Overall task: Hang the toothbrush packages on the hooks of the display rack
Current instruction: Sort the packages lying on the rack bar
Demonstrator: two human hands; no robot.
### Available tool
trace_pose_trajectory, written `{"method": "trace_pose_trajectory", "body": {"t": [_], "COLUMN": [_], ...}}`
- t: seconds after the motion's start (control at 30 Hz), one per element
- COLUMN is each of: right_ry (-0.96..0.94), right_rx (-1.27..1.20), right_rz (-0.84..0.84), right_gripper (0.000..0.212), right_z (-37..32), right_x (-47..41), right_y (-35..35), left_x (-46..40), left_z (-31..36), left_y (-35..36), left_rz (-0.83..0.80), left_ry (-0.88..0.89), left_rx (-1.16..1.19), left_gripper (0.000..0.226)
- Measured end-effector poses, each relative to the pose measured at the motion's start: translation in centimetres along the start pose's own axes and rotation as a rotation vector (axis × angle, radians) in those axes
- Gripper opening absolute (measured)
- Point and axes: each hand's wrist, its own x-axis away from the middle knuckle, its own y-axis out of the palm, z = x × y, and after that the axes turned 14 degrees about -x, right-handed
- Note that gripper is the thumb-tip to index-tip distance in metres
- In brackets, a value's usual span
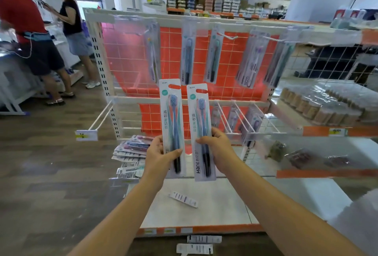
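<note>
My left hand (158, 154) grips the lower part of one upright toothbrush package (172, 112). My right hand (215, 145) holds a second, matching toothbrush package (200, 121) right beside it. Both packages are held in front of the display rack (190, 100), below its upper row of hooks. Several packages hang from that upper row, among them one (187, 55) straight above my hands. An empty white hook (229, 36) sticks out further right. More packages hang on the lower hooks (243, 118). A pile of loose packages (133, 147) lies on the shelf at the left.
One package (183, 199) lies on the white bottom shelf (204, 210), and two more (201, 243) lie on the floor in front. A long bare hook with a price tag (87, 135) juts out at the left. Two people stand at the far left. Shelves with jars are at the right.
</note>
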Motion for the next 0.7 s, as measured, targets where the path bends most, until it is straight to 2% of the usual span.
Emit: {"method": "trace_pose_trajectory", "body": {"t": [0.37, 0.7], "right_ry": [0.013, -0.089], "right_rx": [0.012, -0.011], "right_rz": [-0.097, -0.116], "right_gripper": [0.028, 0.031], "right_z": [-0.1, -3.6], "right_x": [-6.8, -14.5], "right_y": [2.9, 6.2], "left_x": [-5.5, -11.7], "left_z": [-0.2, -0.6], "left_y": [-1.7, -2.3], "left_rz": [0.063, 0.081], "left_ry": [0.040, 0.031], "left_rx": [0.024, 0.044], "left_gripper": [0.033, 0.034]}}
